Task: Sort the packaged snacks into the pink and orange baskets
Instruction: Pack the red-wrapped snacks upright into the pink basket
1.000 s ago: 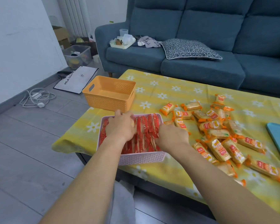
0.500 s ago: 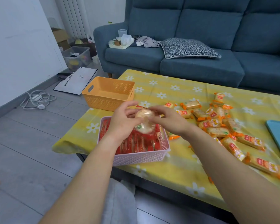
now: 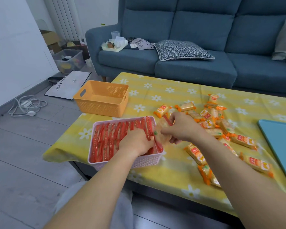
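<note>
The pink basket [image 3: 139, 162] sat at the near edge of the table [image 3: 163, 177], which was covered in a yellow cloth printed with white daisies. Inside it a row of red packets [image 3: 109, 138] stood on edge, side by side, filling most of its length. The left hand [image 3: 135, 143] reached down into the right end of that basket, its back to the camera and its fingers buried among the packets. They seemed to press against the row, but whether they pinched anything could not be told from this angle.

The right hand [image 3: 180, 128] gripped a single red packet [image 3: 162, 134] between thumb and curled fingers. The packet was tilted, its lower end dipping just inside the basket's right wall, next to the left hand.

The orange basket [image 3: 102, 99] stood beyond the pink one, near the table's far left corner and apart from both hands. To the right lay a loose scatter of orange packets [image 3: 196, 153], some overlapping, spread from mid-table towards the near edge. A flat light-blue board [image 3: 281, 146] lay at the far right. Behind the table stood a blue sofa [image 3: 196, 30] with a patterned cushion [image 3: 182, 50] on its seat.
</note>
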### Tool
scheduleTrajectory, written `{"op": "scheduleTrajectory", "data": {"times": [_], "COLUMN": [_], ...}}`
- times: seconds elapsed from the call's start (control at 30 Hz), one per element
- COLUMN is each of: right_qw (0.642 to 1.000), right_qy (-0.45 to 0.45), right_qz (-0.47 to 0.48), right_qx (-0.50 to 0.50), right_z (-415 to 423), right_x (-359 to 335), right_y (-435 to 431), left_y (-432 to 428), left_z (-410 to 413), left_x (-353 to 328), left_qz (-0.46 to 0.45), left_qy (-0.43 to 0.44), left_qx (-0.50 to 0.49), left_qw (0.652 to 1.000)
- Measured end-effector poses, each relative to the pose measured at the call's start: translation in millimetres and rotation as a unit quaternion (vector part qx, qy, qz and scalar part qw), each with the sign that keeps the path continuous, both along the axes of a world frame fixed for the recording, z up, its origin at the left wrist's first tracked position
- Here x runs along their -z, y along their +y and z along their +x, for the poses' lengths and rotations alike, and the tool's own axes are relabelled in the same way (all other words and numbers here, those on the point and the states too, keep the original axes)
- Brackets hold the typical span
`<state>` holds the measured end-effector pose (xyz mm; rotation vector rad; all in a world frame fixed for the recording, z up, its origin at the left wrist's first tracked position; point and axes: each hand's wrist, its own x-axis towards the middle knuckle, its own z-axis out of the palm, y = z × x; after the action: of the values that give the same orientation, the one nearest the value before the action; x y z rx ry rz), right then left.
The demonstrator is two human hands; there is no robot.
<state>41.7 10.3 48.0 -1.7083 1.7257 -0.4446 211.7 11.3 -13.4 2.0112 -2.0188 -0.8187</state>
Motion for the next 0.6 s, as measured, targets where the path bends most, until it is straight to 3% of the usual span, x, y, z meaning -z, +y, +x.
{"op": "scheduleTrajectory", "data": {"times": [0.1, 0.2, 0.4, 0.5, 0.6], "right_qw": [0.997, 0.983, 0.921, 0.917, 0.954], "right_qy": [0.068, 0.167, 0.352, 0.364, 0.285], "right_qz": [-0.019, -0.069, -0.154, -0.142, -0.083], "right_qx": [-0.018, -0.027, -0.062, -0.075, -0.05], "right_z": [9, 22, 48, 46, 37], "right_x": [2, 6, 35, 34, 27], "right_y": [7, 14, 25, 23, 19], "left_y": [-1, -1, 1, 4, 5], "left_z": [-4, -2, 4, 8, 12], "left_x": [0, -5, -12, -12, -12], "left_qz": [0.011, 0.008, -0.041, -0.036, -0.023], "left_qy": [-0.01, 0.034, 0.109, 0.122, 0.124], "left_qx": [0.016, 0.001, -0.023, -0.023, -0.021], "left_qw": [1.0, 0.999, 0.993, 0.992, 0.992]}}
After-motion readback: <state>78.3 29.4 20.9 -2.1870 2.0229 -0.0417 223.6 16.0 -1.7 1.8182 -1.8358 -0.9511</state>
